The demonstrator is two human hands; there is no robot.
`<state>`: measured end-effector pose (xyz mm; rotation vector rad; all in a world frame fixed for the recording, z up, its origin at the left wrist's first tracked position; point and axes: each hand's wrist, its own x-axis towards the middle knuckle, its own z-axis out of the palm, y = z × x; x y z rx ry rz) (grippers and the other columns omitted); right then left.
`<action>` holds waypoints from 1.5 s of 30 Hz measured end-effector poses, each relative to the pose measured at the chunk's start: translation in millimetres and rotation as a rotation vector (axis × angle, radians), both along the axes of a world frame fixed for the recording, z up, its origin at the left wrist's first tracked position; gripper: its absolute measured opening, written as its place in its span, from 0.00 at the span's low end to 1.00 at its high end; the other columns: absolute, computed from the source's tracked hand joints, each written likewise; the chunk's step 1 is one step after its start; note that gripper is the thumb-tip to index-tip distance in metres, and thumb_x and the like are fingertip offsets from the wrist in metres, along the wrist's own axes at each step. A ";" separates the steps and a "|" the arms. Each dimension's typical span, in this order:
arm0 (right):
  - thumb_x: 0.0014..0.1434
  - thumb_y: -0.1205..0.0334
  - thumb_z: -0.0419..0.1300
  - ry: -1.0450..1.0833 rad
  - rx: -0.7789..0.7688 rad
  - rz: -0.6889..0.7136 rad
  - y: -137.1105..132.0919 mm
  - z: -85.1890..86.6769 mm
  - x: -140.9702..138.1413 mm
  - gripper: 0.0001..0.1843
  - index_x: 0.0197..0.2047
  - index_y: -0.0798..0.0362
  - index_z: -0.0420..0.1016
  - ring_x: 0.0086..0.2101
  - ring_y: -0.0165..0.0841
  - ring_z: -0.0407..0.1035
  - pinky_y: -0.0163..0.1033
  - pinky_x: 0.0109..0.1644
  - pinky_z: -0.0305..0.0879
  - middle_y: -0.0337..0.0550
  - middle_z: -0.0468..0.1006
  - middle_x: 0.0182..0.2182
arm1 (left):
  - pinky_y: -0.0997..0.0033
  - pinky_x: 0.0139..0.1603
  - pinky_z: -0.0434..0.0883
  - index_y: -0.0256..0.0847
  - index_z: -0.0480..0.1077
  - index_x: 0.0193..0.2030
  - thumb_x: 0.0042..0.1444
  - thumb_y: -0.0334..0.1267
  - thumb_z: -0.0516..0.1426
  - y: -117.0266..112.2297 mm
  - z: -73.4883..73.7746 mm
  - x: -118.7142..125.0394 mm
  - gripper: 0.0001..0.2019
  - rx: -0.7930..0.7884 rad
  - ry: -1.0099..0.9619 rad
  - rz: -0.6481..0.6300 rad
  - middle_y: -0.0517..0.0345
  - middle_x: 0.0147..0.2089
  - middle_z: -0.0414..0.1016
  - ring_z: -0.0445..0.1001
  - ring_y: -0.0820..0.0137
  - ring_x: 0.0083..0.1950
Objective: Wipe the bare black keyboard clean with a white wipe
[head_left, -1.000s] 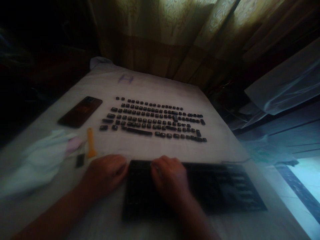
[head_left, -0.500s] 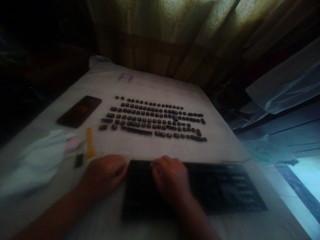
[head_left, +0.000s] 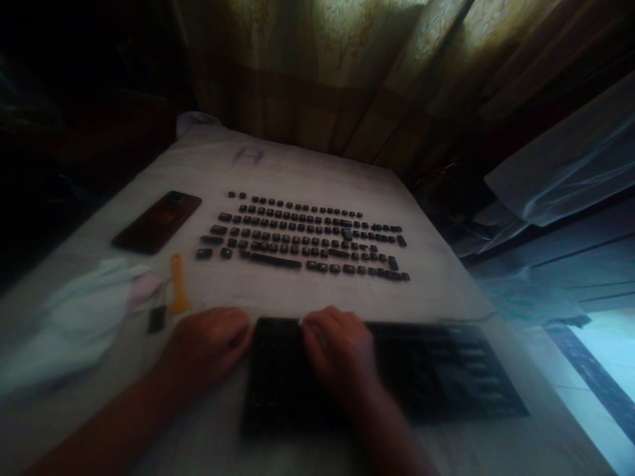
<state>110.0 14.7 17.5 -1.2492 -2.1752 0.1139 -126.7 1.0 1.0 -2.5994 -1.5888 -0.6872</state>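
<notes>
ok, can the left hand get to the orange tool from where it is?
Probably yes. The left hand rests at the keyboard's left edge, and the orange tool lies just beyond it on bare cloth, with nothing between them.

**One view, from my forehead**

The only camera sits on my head, looking forward and down across the pale cloth-covered table (head_left: pixel 307 165). It is nearest the stripped black keyboard base (head_left: pixel 436 370), which fills the lower frame with my left hand (head_left: pixel 208 344) and right hand (head_left: pixel 340 350) at its near end. Farther off lie rows of loose dark keycaps (head_left: pixel 302 235); the patterned yellowish curtain (head_left: pixel 347 73) closes the top. No second view overlaps.
</notes>
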 end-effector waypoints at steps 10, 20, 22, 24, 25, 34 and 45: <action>0.63 0.69 0.57 -0.061 0.015 0.051 -1.3 -3.6 -13.4 0.11 0.30 0.51 0.76 0.28 0.33 0.69 0.38 0.36 0.56 0.40 0.79 0.28 | 0.70 0.25 0.54 0.44 0.60 0.22 0.63 0.35 0.50 1.8 -1.2 1.3 0.16 0.022 -0.010 0.004 0.66 0.20 0.62 0.62 0.74 0.21; 0.60 0.68 0.59 -0.211 -0.071 0.028 -2.1 0.8 -16.7 0.08 0.30 0.51 0.76 0.27 0.32 0.68 0.38 0.35 0.53 0.41 0.78 0.27 | 0.70 0.25 0.55 0.44 0.60 0.22 0.63 0.36 0.50 1.6 -0.8 0.9 0.16 0.035 -0.033 0.001 0.66 0.20 0.64 0.62 0.74 0.21; 0.60 0.69 0.59 -0.196 -0.074 0.027 -2.0 0.1 -16.8 0.08 0.30 0.50 0.76 0.27 0.32 0.68 0.38 0.35 0.53 0.40 0.78 0.27 | 0.70 0.25 0.55 0.45 0.60 0.22 0.63 0.36 0.50 1.3 -0.4 0.7 0.16 0.036 -0.040 -0.001 0.66 0.20 0.64 0.62 0.74 0.21; 0.60 0.69 0.58 -0.171 -0.058 0.009 -1.8 -1.7 -17.2 0.09 0.30 0.50 0.76 0.28 0.32 0.68 0.38 0.35 0.53 0.40 0.79 0.27 | 0.69 0.25 0.55 0.45 0.60 0.22 0.63 0.36 0.49 1.4 -0.1 0.8 0.16 0.035 -0.046 0.001 0.66 0.19 0.63 0.63 0.73 0.21; 0.61 0.69 0.58 -0.159 -0.045 -0.004 -1.6 -2.7 -17.5 0.09 0.31 0.50 0.76 0.28 0.32 0.68 0.38 0.35 0.53 0.40 0.79 0.28 | 0.69 0.25 0.56 0.45 0.59 0.22 0.63 0.36 0.49 1.6 -0.1 1.0 0.16 0.033 -0.048 0.002 0.66 0.19 0.63 0.63 0.73 0.21; 0.61 0.70 0.58 -0.156 -0.053 0.007 -0.4 -0.2 -17.9 0.10 0.30 0.50 0.76 0.27 0.33 0.68 0.39 0.35 0.53 0.40 0.77 0.27 | 0.68 0.26 0.55 0.45 0.59 0.22 0.62 0.37 0.50 0.9 -2.3 1.2 0.15 -0.033 -0.046 0.025 0.65 0.20 0.64 0.62 0.73 0.22; 0.58 0.71 0.59 -0.062 -0.134 0.033 -0.7 0.1 -15.9 0.08 0.32 0.51 0.77 0.29 0.34 0.71 0.39 0.36 0.58 0.41 0.78 0.28 | 0.68 0.27 0.54 0.44 0.60 0.22 0.61 0.36 0.50 0.7 -0.3 0.4 0.15 -0.087 -0.052 0.037 0.64 0.20 0.65 0.62 0.73 0.22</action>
